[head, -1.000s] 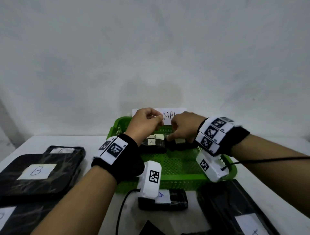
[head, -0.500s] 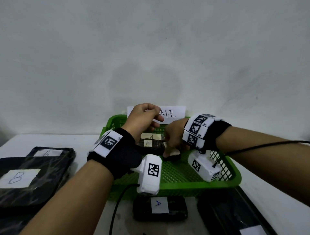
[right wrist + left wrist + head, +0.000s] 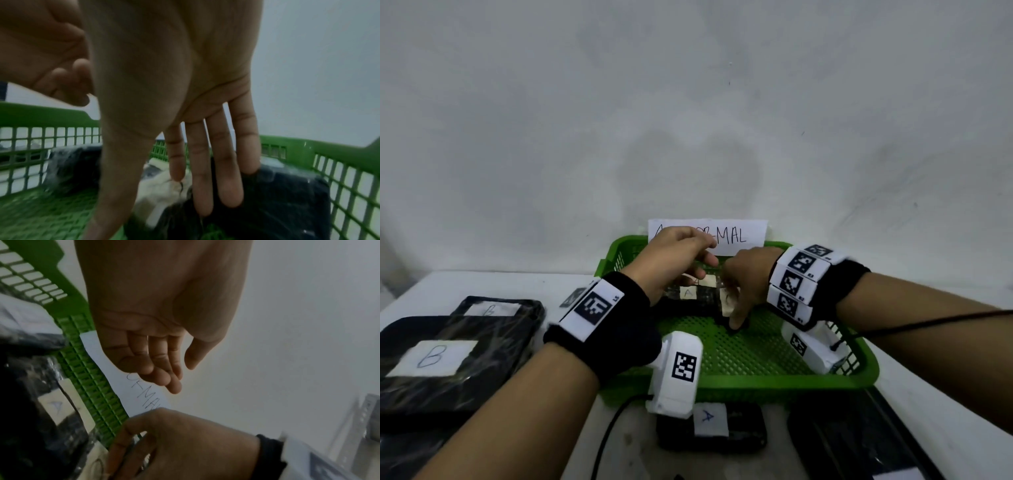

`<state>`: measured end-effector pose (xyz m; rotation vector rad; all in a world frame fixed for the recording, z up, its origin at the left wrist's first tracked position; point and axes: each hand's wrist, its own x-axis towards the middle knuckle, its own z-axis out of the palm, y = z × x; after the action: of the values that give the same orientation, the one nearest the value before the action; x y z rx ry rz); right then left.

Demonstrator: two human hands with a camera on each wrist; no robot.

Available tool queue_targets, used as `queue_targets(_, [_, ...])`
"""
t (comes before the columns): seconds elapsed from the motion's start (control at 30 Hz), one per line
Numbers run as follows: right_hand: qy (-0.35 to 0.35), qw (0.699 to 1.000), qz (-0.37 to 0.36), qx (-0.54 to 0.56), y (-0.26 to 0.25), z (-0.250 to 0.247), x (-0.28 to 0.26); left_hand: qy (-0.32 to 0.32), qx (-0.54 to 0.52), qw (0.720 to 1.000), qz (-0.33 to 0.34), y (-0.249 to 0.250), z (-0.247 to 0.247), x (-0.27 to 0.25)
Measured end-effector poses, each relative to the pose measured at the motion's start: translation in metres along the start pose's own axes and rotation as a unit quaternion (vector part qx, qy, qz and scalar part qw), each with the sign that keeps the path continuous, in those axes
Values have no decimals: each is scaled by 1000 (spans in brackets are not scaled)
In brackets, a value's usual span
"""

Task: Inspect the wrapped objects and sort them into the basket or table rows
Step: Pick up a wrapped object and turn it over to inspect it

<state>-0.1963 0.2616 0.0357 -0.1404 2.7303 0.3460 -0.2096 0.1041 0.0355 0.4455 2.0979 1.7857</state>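
A green mesh basket (image 3: 756,380) stands mid-table. My right hand (image 3: 738,308) reaches down into it and pinches a small black wrapped packet (image 3: 727,306) by its white label, thumb in front and fingers (image 3: 216,178) laid over the black wrap (image 3: 277,194). The packet's lower end touches the basket floor. My left hand (image 3: 688,253) hovers over the basket's back left, fingers (image 3: 164,361) loosely bent and holding nothing. Two other black packets lie at the back of the basket, one labelled A (image 3: 688,293) and one behind it (image 3: 709,281).
A paper sign ending in "MAL" (image 3: 736,236) hangs on the wall behind the basket. On the white table (image 3: 482,284), an A-labelled packet (image 3: 710,425) lies before the basket, large B-labelled packets (image 3: 448,356) at the left, and a flat black packet (image 3: 852,442) at the right.
My right hand has carried the small packet from above the basket down to its floor. My left hand has let go of it and drawn up and back.
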Motion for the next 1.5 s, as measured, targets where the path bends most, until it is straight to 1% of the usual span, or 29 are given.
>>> queue_targets(0.07, [37,999,14,10,4,-5,-12,9,26,999,22,3,-2,-14])
queue_targets(0.17, [137,989,38,30,8,-16,-33,20,53,995,80,10,-5,-42])
queue_targets(0.23, [176,982,44,56,6,-28,-56,16,78,991,104,14,-4,-63])
queue_targets(0.3, [188,977,34,95,1,-35,-82,4,114,987,111,13,-1,-84])
queue_targets(0.37, [226,964,10,141,-9,-35,-106,-17,145,982,122,10,4,-101])
queue_targets(0.43, [270,949,-5,165,-24,-23,-128,-45,191,972,125,5,10,-118])
queue_targets(0.47, [273,948,-7,166,-32,-13,-137,-60,222,966,120,1,12,-127])
queue_targets(0.57, [219,962,-34,160,-54,18,-158,-120,336,931,79,-9,13,-148])
queue_targets(0.67, [144,972,-85,165,-73,45,-175,-221,445,868,23,-17,10,-173])
queue_targets(0.73, [94,981,-98,138,-88,63,-183,-248,493,834,3,-22,9,-188])
queue_targets(0.77, [68,985,-96,124,-95,71,-184,-247,508,825,-3,-25,8,-194])
queue_targets(0.8, [40,989,-88,112,-102,78,-184,-240,518,821,-9,-27,7,-201])
queue_targets(0.87, [-3,992,-74,98,-112,83,-181,-223,522,823,-17,-28,5,-211])
queue_targets(0.93, [-11,993,-72,90,-122,80,-181,-207,515,831,-26,-30,-1,-223])
queue_targets(0.97, [-1,993,-82,86,-129,77,-182,-199,516,832,-34,-31,-7,-231])
queue_targets(1.07, [36,986,-137,86,-151,69,-186,-183,538,820,-68,-38,-26,-247])
queue_targets(1.13, [16,983,-168,66,-168,64,-188,-176,555,806,-106,-43,-40,-255])
queue_targets(1.2, [-23,983,-176,45,-179,59,-186,-184,560,795,-144,-46,-49,-259])
queue_targets(1.23, [-35,982,-180,35,-184,56,-184,-188,552,797,-157,-48,-54,-261])
queue_targets(1.27, [-39,983,-180,29,-187,54,-182,-191,536,806,-164,-50,-57,-261])
queue_targets(1.37, [-40,982,-174,61,-185,49,-178,-193,461,849,-170,-53,-72,-264])
queue_targets(1.43, [-44,973,-182,133,-177,47,-177,-183,391,889,-155,-49,-84,-269])
queue_targets(1.47, [-45,963,-187,190,-170,45,-178,-163,353,912,-131,-46,-91,-271])
queue_targets(1.5, [-39,949,-186,252,-163,45,-178,-130,308,937,-98,-44,-99,-271])
